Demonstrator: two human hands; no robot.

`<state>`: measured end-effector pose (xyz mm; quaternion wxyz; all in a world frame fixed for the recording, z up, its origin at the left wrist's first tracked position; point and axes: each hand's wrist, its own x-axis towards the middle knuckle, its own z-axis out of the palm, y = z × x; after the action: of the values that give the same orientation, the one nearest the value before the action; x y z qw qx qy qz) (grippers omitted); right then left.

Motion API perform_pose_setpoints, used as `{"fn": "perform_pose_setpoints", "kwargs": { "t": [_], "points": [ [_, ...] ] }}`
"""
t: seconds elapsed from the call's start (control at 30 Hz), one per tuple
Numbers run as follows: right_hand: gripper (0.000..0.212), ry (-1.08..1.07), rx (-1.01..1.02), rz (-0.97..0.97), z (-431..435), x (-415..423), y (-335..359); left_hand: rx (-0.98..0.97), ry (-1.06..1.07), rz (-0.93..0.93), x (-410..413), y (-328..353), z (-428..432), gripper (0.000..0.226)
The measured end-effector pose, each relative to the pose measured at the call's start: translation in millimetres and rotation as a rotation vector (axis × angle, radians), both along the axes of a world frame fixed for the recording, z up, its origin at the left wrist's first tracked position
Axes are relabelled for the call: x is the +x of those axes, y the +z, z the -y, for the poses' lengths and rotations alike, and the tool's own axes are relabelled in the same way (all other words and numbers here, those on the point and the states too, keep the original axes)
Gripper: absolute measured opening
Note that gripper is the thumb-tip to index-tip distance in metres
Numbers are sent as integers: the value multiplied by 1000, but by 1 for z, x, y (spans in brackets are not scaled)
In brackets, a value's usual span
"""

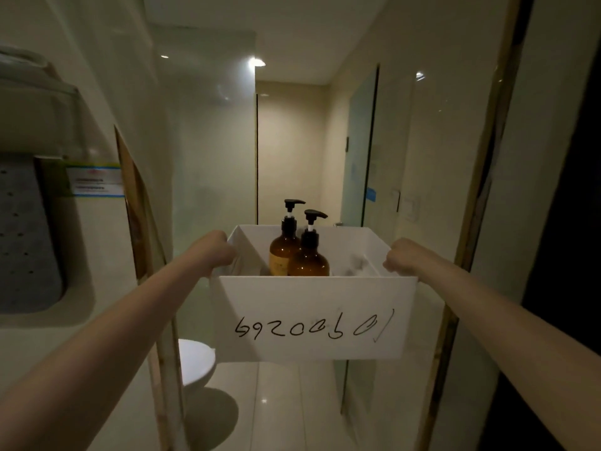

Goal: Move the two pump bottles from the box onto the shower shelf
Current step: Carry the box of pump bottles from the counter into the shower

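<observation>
White box [313,315] held out, bathroom ahead.
Head view: left hand [216,250] curled over the left rim, right hand [401,257] over the right rim, both gripping. Inside, two amber pump bottles stand upright, touching: rear bottle [282,253] left, front bottle [309,263] just right. Black pumps top the rim. Handwritten digits on the near wall. Toilet [195,362] below left on glossy floor [279,402].

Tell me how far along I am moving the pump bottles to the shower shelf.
Nothing is done yet: the rear pump bottle and front pump bottle stand in the white box. In hand: the left hand and right hand hold the box by its sides. Left: both placements; no shower shelf is in view.
</observation>
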<state>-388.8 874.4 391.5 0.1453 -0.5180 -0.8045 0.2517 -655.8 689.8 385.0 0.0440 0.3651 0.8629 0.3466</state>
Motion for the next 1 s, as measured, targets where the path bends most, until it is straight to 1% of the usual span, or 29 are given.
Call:
{"fn": "perform_pose_setpoints", "kwargs": {
  "t": [0.1,0.2,0.33,0.4,0.47,0.57,0.63,0.73,0.83,0.9,0.93,1.0],
  "points": [
    [30,-1,-4,-23,-11,-11,2,21,-4,7,-12,3,-14,27],
    [30,5,-19,-33,-27,-23,1,1,9,9,-24,4,-29,29],
    [29,3,-25,-33,-54,-45,1,-17,28,11,-43,4,-54,29],
    [28,9,-36,-21,-88,-67,2,-9,50,2,-63,4,-87,28],
    [29,21,-44,16,-97,-74,1,-14,51,26,-71,0,-96,26],
    [30,35,-20,3,-108,-81,0,-1,39,34,-78,-5,-101,20],
    [30,50,-17,-13,-128,-95,3,11,56,29,-89,-3,-120,23],
    [28,74,5,23,-155,-117,4,23,69,9,-106,4,-148,27],
    [26,63,20,19,-183,-135,10,39,73,1,-123,9,-171,27],
    [29,68,23,34,-200,-148,13,22,69,6,-133,12,-185,24],
    [28,73,24,42,-207,-154,14,16,65,8,-139,13,-191,21],
    [17,80,21,36,-224,-165,15,11,59,13,-150,15,-205,14]
  ]
}}
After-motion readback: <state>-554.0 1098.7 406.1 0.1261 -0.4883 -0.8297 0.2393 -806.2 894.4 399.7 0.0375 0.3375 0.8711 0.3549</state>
